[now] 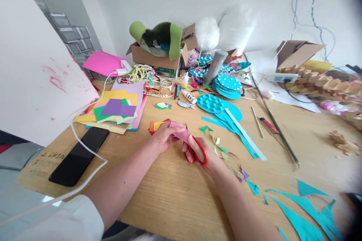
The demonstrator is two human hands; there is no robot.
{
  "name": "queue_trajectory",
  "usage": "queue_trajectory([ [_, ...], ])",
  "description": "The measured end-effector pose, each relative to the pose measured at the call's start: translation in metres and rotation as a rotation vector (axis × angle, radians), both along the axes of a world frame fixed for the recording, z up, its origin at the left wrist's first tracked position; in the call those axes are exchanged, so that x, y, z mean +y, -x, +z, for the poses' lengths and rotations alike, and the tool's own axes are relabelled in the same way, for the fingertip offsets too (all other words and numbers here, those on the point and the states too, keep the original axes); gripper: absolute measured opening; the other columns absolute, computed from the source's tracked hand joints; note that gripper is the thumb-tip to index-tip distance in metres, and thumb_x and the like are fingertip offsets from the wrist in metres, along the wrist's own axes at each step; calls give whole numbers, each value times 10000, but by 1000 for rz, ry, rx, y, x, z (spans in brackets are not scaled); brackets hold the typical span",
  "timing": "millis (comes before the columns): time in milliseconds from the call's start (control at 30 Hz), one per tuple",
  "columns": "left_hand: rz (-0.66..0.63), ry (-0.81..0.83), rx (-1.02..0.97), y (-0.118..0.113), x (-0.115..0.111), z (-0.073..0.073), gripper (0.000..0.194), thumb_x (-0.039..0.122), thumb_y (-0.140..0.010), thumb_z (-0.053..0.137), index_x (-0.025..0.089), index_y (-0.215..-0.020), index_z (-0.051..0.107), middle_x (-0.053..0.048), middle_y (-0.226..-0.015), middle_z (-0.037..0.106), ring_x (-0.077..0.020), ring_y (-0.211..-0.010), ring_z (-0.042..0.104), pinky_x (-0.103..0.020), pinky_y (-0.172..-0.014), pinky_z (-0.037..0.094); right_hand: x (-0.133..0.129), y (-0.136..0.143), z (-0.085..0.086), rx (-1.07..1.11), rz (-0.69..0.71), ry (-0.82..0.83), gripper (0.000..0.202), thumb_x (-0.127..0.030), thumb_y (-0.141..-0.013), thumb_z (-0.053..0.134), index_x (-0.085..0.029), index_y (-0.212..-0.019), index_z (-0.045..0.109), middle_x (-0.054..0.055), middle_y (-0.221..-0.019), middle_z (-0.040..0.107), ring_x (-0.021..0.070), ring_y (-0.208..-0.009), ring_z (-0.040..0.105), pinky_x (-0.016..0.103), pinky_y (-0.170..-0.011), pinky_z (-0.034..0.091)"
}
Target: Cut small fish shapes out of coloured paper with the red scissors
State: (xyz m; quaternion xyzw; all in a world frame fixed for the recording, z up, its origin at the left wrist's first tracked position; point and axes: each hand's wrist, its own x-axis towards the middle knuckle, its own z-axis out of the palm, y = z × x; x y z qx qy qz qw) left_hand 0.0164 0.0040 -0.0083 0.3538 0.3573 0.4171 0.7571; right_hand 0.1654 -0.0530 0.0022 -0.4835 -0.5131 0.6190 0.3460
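One pink paper (183, 134) pinched in left fingers (169, 132); right fingers (194, 144) gripping red scissors (205, 153).

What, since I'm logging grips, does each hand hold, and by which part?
Left hand: pink paper, by its left side. Right hand: scissors, by the red handles.

On your left, the counter (161, 203) bears a phone (77, 162), a white cable (106, 161) crossing over it; ahead, a green sheet (175, 40) rests on a box (141, 55); right of that stands a flask (216, 68); on your right lies a long stick (270, 112).
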Motion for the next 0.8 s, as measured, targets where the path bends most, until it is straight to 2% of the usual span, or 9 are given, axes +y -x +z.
queue_trajectory([
  [167, -111, -92, -4, 2, 1, -5, 207, 295, -637, 751, 105, -713, 719, -52, -659, 647, -135, -601, 576, -258, -586, 409, -1, 1, 1, -34, -4, -8, 620, -773, -766, 475, -170, -658, 571, -17, -407, 505, 91, -357, 393, 229, -401, 264],
  [300, -99, -114, 25, 2, 0, -4, 198, 287, -641, 734, 105, -719, 731, -66, -690, 663, -149, -644, 591, -265, -618, 427, 0, 1, -1, -54, -10, -11, 618, -769, -763, 488, -167, -650, 571, -15, -417, 511, 94, -366, 413, 231, -412, 300],
  [467, -83, -124, 31, 2, -1, 0, 158, 270, -629, 743, 117, -665, 722, -38, -625, 630, -129, -595, 563, -251, -589, 411, 1, -1, 0, -92, -4, -17, 622, -771, -755, 498, -161, -662, 577, -8, -436, 530, 92, -372, 430, 220, -401, 303],
  [800, -139, -151, 22, 2, 0, -1, 177, 297, -639, 731, 122, -668, 729, -51, -645, 636, -151, -603, 579, -278, -604, 434, 0, -2, 4, -112, 19, -31, 613, -752, -784, 475, -157, -675, 579, -3, -455, 545, 98, -384, 447, 225, -406, 311],
])
